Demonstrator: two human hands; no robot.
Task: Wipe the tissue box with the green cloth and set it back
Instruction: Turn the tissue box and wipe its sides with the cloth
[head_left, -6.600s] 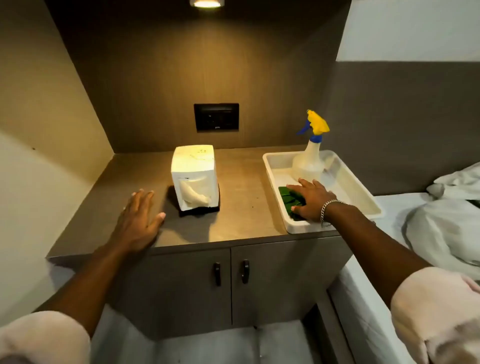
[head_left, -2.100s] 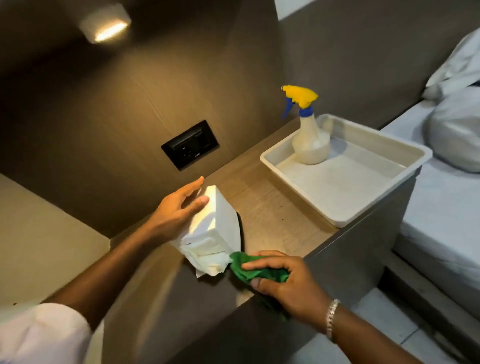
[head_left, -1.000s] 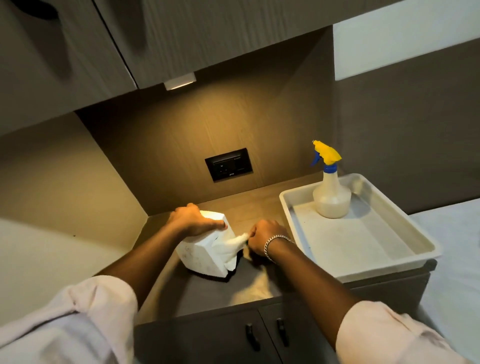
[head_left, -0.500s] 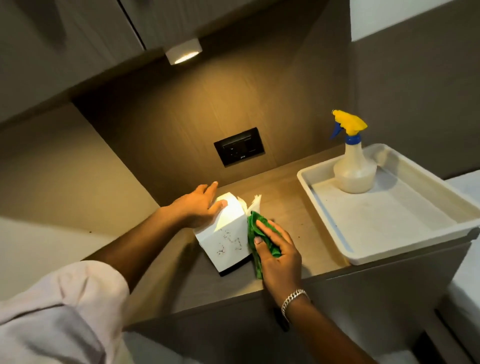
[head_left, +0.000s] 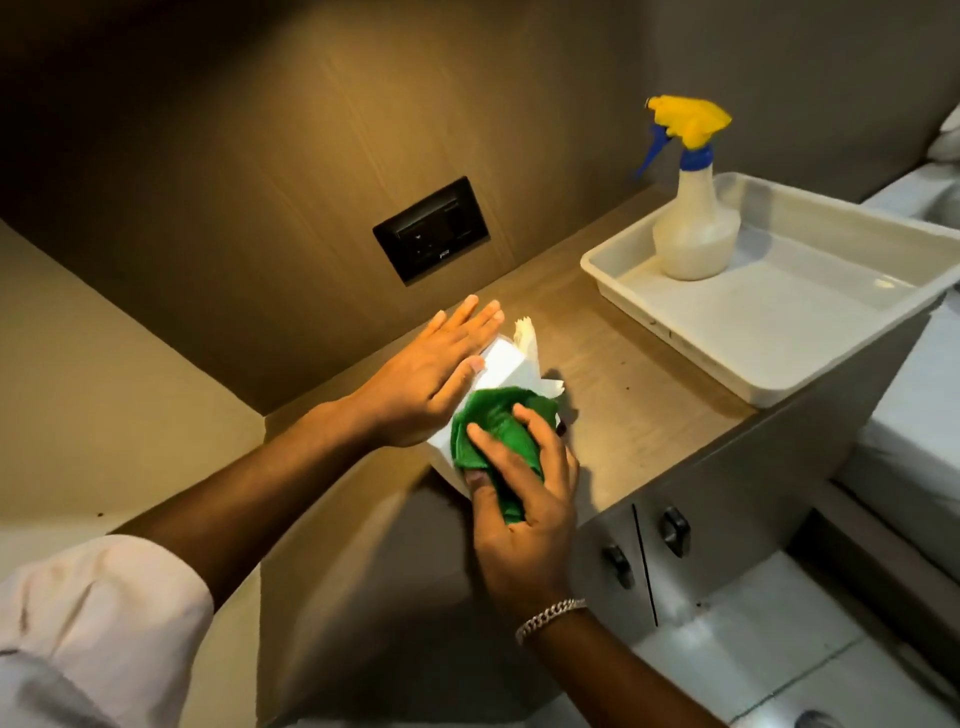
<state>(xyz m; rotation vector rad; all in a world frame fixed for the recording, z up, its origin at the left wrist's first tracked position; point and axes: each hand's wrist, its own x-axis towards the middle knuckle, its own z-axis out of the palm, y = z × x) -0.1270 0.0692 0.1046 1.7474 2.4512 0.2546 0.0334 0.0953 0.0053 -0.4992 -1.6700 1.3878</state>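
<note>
1. Since half a second before, the green cloth (head_left: 491, 434) had climbed from the right side of the tissue box (head_left: 506, 364) onto its near upper face, and the left hand (head_left: 426, 384) had flattened out.
2. That left hand lay palm-down along the box's left side, fingers (head_left: 470, 322) straight and spread wide, gripping nothing.
3. The right hand (head_left: 524, 499) pressed the bunched cloth against the box, its fingers (head_left: 535, 431) curled over the fabric and holding it; a metal bracelet (head_left: 550, 618) circled the wrist.
4. The white box stood on the wooden surface (head_left: 623, 374) near its front edge, a tissue (head_left: 527, 338) poking from its far end.
5. Well to the right, a spray bottle (head_left: 693, 228) with a yellow trigger stood upright in the far corner of a white tray (head_left: 769, 384).
6. A black wall socket (head_left: 431, 231) sat in the panel behind the box.
</note>
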